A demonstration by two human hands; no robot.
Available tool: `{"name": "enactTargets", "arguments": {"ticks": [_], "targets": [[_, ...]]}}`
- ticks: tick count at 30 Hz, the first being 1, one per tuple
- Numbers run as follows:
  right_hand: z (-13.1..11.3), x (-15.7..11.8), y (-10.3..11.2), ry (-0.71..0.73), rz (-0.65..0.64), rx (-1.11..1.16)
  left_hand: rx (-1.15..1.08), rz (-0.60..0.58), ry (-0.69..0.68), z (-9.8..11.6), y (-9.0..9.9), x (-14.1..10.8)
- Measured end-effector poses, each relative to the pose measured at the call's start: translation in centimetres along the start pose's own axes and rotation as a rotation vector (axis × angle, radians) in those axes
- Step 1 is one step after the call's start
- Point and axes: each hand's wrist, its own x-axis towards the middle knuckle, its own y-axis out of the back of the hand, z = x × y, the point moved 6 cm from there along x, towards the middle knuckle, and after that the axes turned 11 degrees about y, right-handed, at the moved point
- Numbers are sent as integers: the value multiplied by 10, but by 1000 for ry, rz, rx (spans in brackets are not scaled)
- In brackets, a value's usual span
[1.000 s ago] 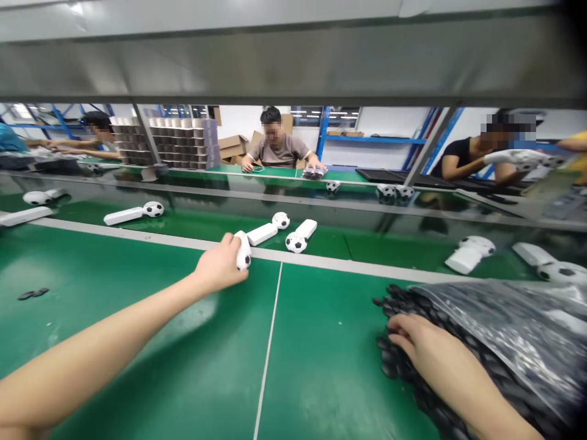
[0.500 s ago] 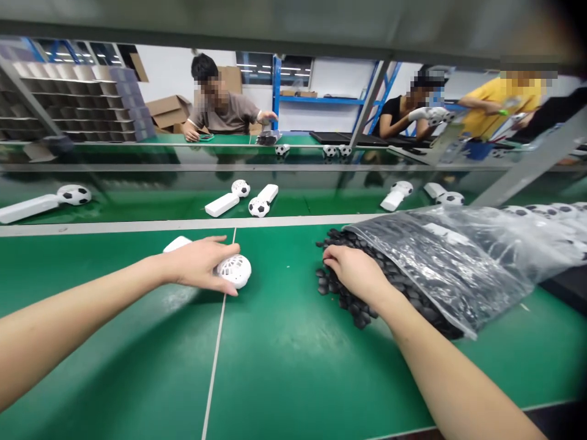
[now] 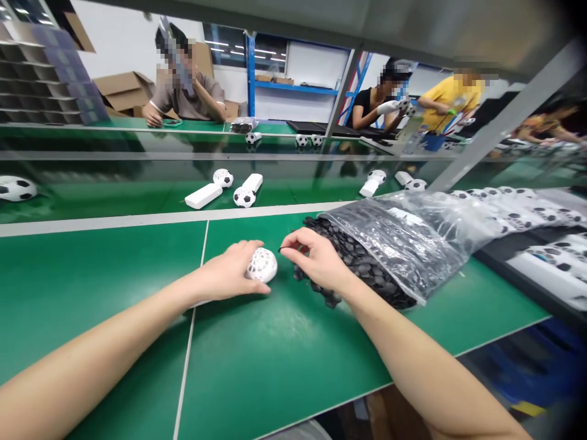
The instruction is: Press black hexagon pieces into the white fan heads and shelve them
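Observation:
My left hand [image 3: 227, 272] is wrapped around a white perforated ball shell [image 3: 262, 264], which rests on the green work surface [image 3: 114, 287]. Just to its right, my right hand [image 3: 318, 260] pinches a small black piece [image 3: 280, 249] between its fingertips. That hand sits at the edge of a heap of small black pieces [image 3: 353, 263], which spills from the mouth of a clear plastic bag [image 3: 394, 244]. The shell's far side is partly hidden by my left fingers.
Beyond a pale rail [image 3: 137, 217] lies a green belt carrying white handles [image 3: 203, 195] and soccer-patterned balls [image 3: 244, 197]. Several printed ball parts lie in a bag and tray [image 3: 545, 250] at right. Co-workers [image 3: 183, 91] sit across the line.
My right hand has left the black heap and moved toward my left hand, now pinching a black piece. The view has tilted and shifted, and the left hand stays on the shell.

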Motion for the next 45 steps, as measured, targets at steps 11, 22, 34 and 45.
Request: {"name": "enactTargets", "arguments": {"ticks": [11, 22, 34, 45], "targets": [[-16, -11, -32, 87, -48, 99, -98, 43, -79, 2, -6, 0], [3, -15, -45, -171, -92, 292, -175, 31, -45, 3, -4, 1], [30, 2, 23, -158, -53, -343, 92, 95, -53, -6, 5, 4], [31, -4, 0, -210, -277, -515, 189, 129, -158, 1, 3, 2]]}}
